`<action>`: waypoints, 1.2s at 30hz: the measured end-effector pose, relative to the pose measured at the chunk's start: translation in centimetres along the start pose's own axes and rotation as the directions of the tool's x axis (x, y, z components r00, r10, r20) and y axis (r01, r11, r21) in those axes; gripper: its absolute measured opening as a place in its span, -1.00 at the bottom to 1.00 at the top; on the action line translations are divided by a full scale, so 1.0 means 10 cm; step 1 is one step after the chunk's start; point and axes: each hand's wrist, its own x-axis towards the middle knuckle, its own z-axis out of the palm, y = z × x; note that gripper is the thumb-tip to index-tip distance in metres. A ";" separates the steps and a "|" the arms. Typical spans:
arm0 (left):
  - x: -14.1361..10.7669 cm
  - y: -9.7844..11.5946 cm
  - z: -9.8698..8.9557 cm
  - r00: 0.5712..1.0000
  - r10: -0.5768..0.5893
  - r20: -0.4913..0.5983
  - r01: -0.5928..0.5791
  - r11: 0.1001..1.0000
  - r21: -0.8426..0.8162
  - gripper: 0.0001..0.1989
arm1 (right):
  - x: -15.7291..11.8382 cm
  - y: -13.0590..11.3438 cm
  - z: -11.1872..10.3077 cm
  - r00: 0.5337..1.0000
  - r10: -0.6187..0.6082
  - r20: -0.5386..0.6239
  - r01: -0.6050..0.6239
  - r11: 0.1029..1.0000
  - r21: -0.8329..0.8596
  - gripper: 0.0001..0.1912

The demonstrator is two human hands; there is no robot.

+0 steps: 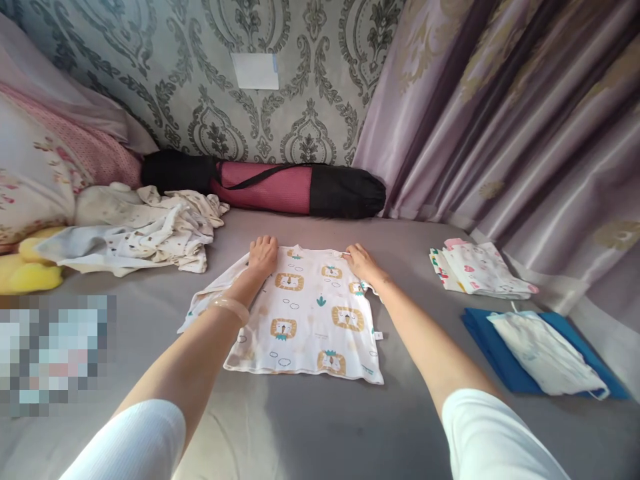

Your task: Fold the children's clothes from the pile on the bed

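Note:
A small white shirt (310, 313) printed with lion faces, clouds and green plants lies spread on the grey sheet, its collar edge towards the wall. Its left sleeve reaches out beneath my left forearm. My left hand (263, 255) rests on the upper left shoulder of the shirt, fingers lying flat on the cloth. At the upper right shoulder, my right hand (362, 261) pinches the fabric edge between thumb and fingers. The right sleeve is partly hidden by my right wrist. A small white tag sticks out from the shirt's right side.
Crumpled clothes (150, 227) lie at the left by a yellow plush item (35, 267). A black and pink rolled bag (270, 187) lies along the wall. At the right are folded clothes (487, 270) and a blue folded item (485, 340) under a white mask (547, 350). Curtains (475, 100) hang behind.

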 end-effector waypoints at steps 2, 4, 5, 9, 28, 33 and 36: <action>-0.07 0.02 -0.06 0.999 -0.011 -0.030 0.010 0.999 -0.038 -0.65 | -0.02 0.08 -0.15 0.997 0.074 0.012 -0.075 0.978 0.197 -0.75; -0.15 0.07 -0.13 0.998 0.014 -0.069 -0.019 0.997 -0.080 -0.61 | -0.11 0.23 -0.34 0.987 0.160 0.013 -0.155 0.930 0.334 -0.71; -0.20 0.10 -0.17 0.996 0.045 -0.071 -0.052 0.993 -0.101 -0.60 | -0.20 0.32 -0.43 0.981 0.195 0.012 -0.186 0.915 0.359 -0.69; -0.36 0.38 -0.30 0.957 0.288 0.034 -0.274 0.937 -0.216 -0.61 | -0.77 0.66 -0.67 0.955 0.282 0.090 -0.295 0.882 0.368 -0.68; -0.39 1.87 0.27 0.941 0.312 -0.128 -0.337 0.851 -0.402 -0.61 | -1.55 1.02 -1.11 0.893 0.441 0.090 -0.420 0.746 0.517 -0.80; -0.40 1.91 0.29 0.943 0.327 -0.067 -0.329 0.879 -0.346 -0.48 | -1.26 1.38 -1.23 0.838 0.544 -0.044 -0.416 0.688 0.594 -0.66; -0.42 1.93 0.26 0.941 0.332 -0.065 -0.336 0.895 -0.292 -0.41 | -1.17 1.48 -1.11 0.837 0.535 -0.119 -0.464 0.808 0.363 -0.66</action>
